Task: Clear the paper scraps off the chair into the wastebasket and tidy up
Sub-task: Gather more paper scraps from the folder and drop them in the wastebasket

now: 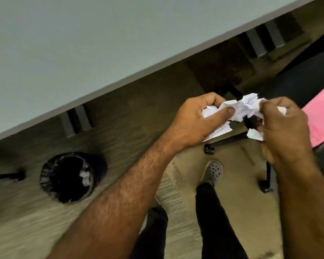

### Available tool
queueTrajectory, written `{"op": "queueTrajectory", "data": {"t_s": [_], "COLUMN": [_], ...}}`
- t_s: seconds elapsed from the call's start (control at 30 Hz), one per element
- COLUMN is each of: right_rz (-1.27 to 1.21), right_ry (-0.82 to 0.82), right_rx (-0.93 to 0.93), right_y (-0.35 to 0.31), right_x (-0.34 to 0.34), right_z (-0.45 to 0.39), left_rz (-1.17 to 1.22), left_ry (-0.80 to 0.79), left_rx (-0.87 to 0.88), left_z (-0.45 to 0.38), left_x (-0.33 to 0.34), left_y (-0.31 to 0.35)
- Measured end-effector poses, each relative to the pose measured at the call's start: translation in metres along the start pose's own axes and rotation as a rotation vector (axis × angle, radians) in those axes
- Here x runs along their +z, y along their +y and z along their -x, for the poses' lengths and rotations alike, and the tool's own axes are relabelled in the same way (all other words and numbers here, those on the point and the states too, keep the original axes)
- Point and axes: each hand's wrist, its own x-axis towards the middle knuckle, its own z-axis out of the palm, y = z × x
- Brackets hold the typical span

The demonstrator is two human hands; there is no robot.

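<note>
The bench edge runs overhead; the lined wastebasket is set on the carpet to the left, some paper already inside. Crumpled paper scraps are bunched between left hand and right hand, both grips clenched on them, likely compacting for one drop.

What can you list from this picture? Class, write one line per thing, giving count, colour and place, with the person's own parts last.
Crumpled paper scraps: one bunch, white, held between both hands.
Wastebasket: one, black liner, floor at lower left, white paper inside.
Desk: one, pale grey, across the top.
Chair seat: one, pink, right edge.
Chair casters: at least two, black, on the carpet.
Carpet: brownish, under everything.
Shoe: one clear, grey, bottom centre.
Left hand: closed on paper.
Right hand: closed on paper.
</note>
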Motion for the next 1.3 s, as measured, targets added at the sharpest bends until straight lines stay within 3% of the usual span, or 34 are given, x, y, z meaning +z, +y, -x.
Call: {"op": "queueTrajectory", "data": {"t_s": [0.2,0.43,0.63,0.87,1.0,1.1,1.2,1.3], "right_rz": [0.054,0.275,0.503,0.674,0.835,0.812,0.785,0.912], "right_ry": [-0.477,-0.87,-1.015,-1.024,-1.068,-1.111,-1.243,-1.365], "right_rx": [0.101,0.024,-0.078,-0.271,-0.33,-0.141,0.043,-0.193], "right_y": [0.055,0.114,0.196,0.299,0.335,0.345,0.351,0.351], "right_x": [0.16,0.322,0.427,0.514,0.556,0.577,0.583,0.578], "right_z": [0.083,0.2,0.267,0.278,0.269,0.27,0.274,0.274], "left_rz": [0.097,0.133,0.152,0.025,-0.094,-0.104,0.043,-0.024], "left_ry": [0.318,0.733,1.099,1.331,1.388,1.311,1.192,1.031], "left_rx": [-0.127,-0.294,-0.512,-0.7,-0.808,-0.888,-0.962,-0.941], "left_z": [0.116,0.261,0.34,0.338,0.317,0.308,0.305,0.309], "left_x": [-0.106,-0.201,-0.24,-0.269,-0.288,-0.302,-0.307,-0.301], "left_y": [-0.072,-0.191,-0.309,-0.444,-0.496,-0.522,-0.535,-0.533]}}
